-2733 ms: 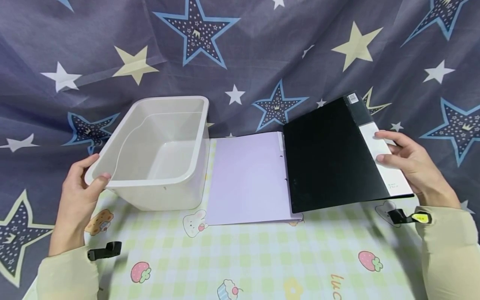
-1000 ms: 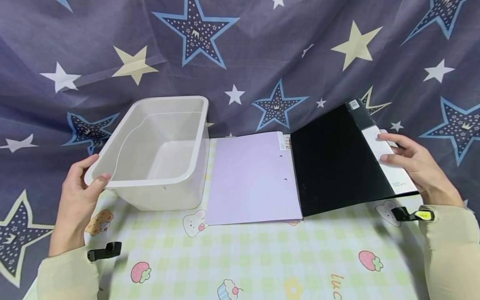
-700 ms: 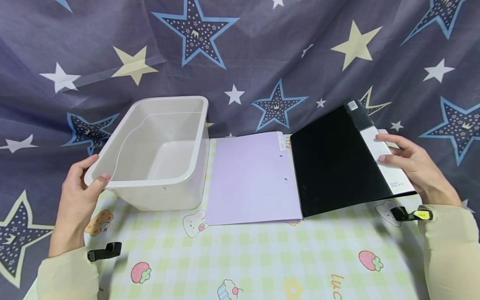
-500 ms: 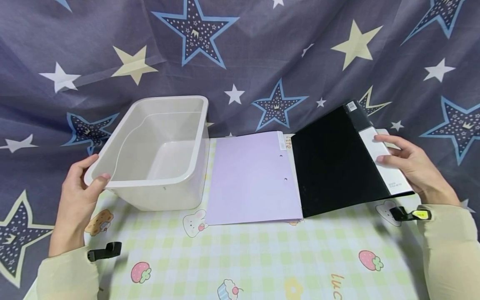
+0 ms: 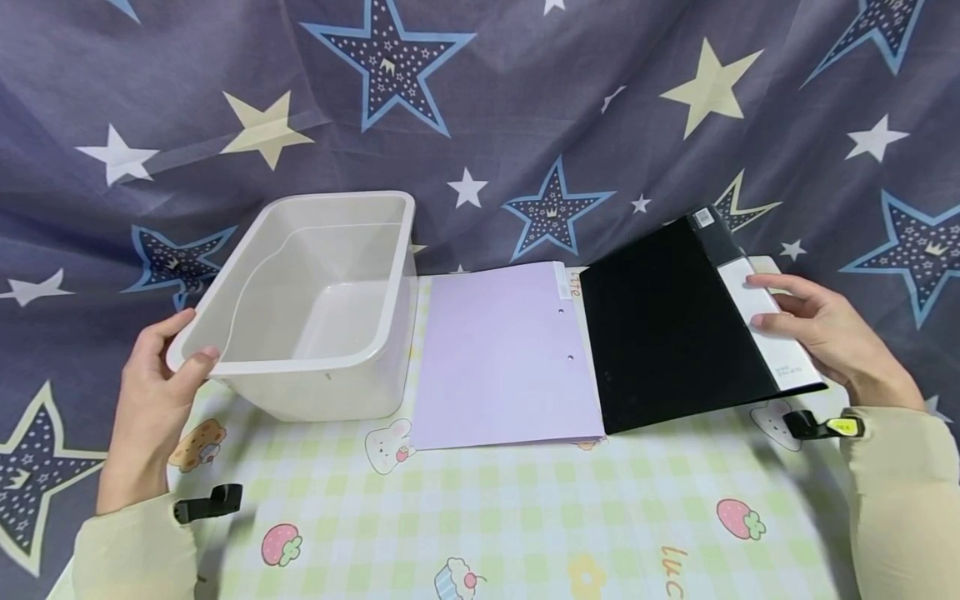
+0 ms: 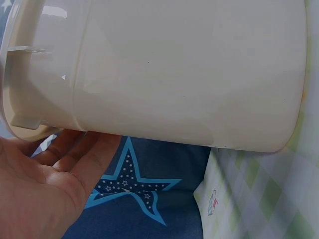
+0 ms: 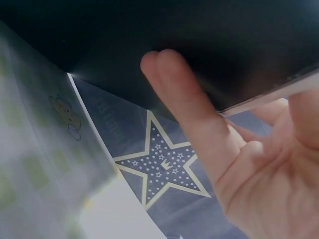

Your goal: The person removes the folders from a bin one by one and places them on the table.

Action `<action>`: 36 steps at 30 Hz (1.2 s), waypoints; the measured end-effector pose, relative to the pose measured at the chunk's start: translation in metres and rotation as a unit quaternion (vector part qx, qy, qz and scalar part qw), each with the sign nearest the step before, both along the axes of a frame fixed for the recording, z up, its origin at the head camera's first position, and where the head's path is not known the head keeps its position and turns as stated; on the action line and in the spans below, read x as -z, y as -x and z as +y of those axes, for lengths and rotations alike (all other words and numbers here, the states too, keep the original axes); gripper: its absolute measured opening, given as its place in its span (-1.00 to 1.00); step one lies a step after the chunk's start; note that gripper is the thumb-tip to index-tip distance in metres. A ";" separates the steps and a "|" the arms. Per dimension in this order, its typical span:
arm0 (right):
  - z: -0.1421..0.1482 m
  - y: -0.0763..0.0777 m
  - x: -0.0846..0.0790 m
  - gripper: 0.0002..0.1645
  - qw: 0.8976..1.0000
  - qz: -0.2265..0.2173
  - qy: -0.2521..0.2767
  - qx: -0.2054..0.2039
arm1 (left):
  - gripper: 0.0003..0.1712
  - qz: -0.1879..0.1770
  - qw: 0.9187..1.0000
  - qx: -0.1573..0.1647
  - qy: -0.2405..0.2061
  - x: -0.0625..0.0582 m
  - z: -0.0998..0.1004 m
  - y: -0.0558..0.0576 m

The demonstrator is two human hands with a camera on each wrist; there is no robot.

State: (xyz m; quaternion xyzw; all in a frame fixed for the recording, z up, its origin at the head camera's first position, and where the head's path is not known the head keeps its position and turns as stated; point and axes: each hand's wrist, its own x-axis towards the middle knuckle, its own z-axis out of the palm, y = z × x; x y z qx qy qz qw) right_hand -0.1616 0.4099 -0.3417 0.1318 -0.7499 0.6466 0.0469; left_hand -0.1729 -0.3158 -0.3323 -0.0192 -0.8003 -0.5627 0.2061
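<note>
My left hand [image 5: 153, 400] grips a white plastic bin [image 5: 315, 392] at its near left corner, thumb over the rim and fingers outside. In the left wrist view the fingers [image 6: 94, 154] lie against the bin's outer side, under its lip. My right hand [image 5: 840, 337] holds a black file folder [image 5: 667, 333] by its white-labelled spine, thumb on top. The right wrist view shows fingers [image 7: 177, 84] beneath the folder's dark underside. The folder is tilted, its spine side raised and its left edge low beside a lilac sheet [image 5: 502, 358] with two punched holes that lies flat.
A green-and-white checked tablecloth [image 5: 525, 517] with cartoon prints covers the table. Behind it hangs a dark blue cloth [image 5: 465, 100] patterned with stars. The lilac sheet lies between the bin and the black folder.
The black folder has shifted right and sunk a little, so its left edge no longer overlaps the lilac sheet's right edge. The left hand and bin stay put.
</note>
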 end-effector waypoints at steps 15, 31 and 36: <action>0.006 -0.005 -0.006 -0.33 0.984 -0.056 -0.157 0.059 | -0.35 -0.002 0.999 -0.013 0.030 -0.001 0.001 0.001; 0.007 -0.007 -0.007 -0.31 0.954 -0.069 -0.260 0.131 | -0.36 0.008 1.000 -0.004 0.009 -0.001 0.001 -0.001; 0.009 -0.007 -0.006 -0.29 0.953 -0.067 -0.265 0.131 | -0.36 0.009 1.000 -0.001 0.004 -0.001 0.001 -0.002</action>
